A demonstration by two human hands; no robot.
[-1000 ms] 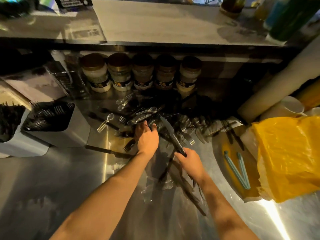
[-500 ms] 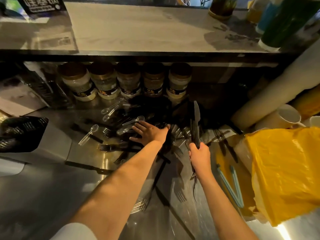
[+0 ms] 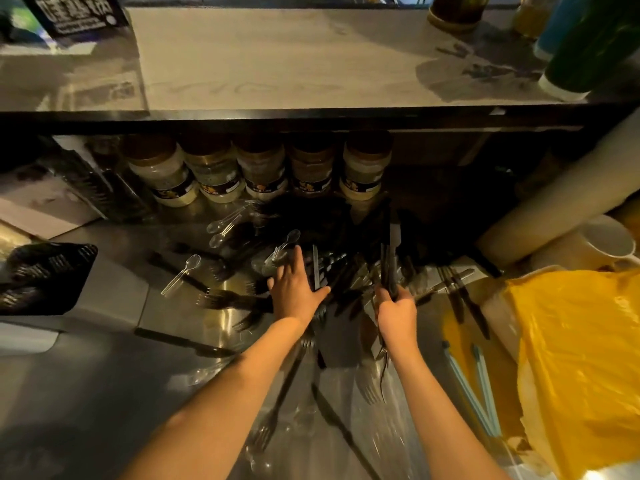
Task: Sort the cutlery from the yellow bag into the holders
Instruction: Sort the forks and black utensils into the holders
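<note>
My right hand [image 3: 396,311] is curled tight around a bundle of black knives [image 3: 390,261], blades up. My left hand [image 3: 294,289] lies flat, fingers spread, on the cutlery pile [image 3: 332,271] heaped on the steel counter [image 3: 104,393]. I'd say I'm mid-gathering knives; next, carry them left to the holder [image 3: 45,271]. The yellow bag [image 3: 575,358] sits right.

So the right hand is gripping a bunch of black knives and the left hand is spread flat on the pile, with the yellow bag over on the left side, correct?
Not quite: the head view shows the yellow bag on the right side. The right hand does grip black knives, and the left hand lies spread on the pile.
</note>
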